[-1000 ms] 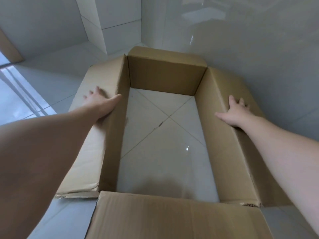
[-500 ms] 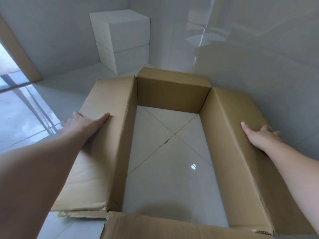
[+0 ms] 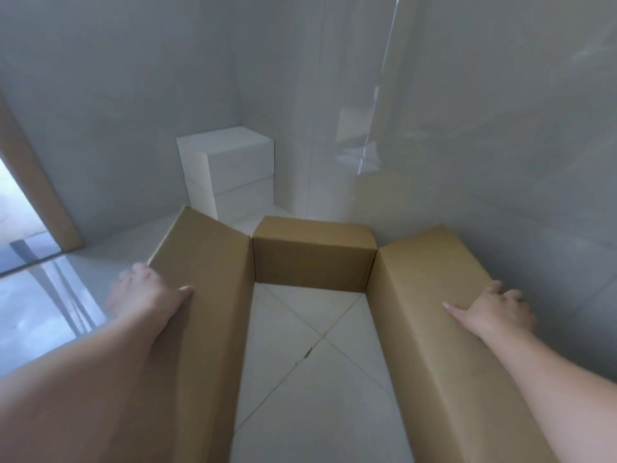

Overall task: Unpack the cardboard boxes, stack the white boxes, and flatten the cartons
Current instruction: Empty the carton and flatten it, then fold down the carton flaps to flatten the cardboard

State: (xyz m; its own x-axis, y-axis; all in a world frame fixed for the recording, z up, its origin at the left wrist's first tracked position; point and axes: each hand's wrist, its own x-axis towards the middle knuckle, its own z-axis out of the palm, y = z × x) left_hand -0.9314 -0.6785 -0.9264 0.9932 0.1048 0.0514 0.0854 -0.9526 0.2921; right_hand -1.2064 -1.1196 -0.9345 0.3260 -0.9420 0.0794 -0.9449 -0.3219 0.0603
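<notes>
open-bottomed carton (image 3: 310, 262) stands on tiled floor (image 3: 314, 362); bare floor shows inside, open lane between its 2 long side walls, closed at far end by short end wall. left hand (image 3: 147, 295) grips outer edge of left flap, right hand (image 3: 490, 309) grips outer edge of right flap. stack of 2 white boxes (image 3: 230, 172) fills far corner, just beyond carton's left flap. glossy wall (image 3: 500, 145) close along right side. open floor left of carton, toward doorway (image 3: 20, 212).

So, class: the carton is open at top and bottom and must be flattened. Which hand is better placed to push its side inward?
Neither, plainly. The left hand and right hand each grip a long flap of the carton; probably both together.
</notes>
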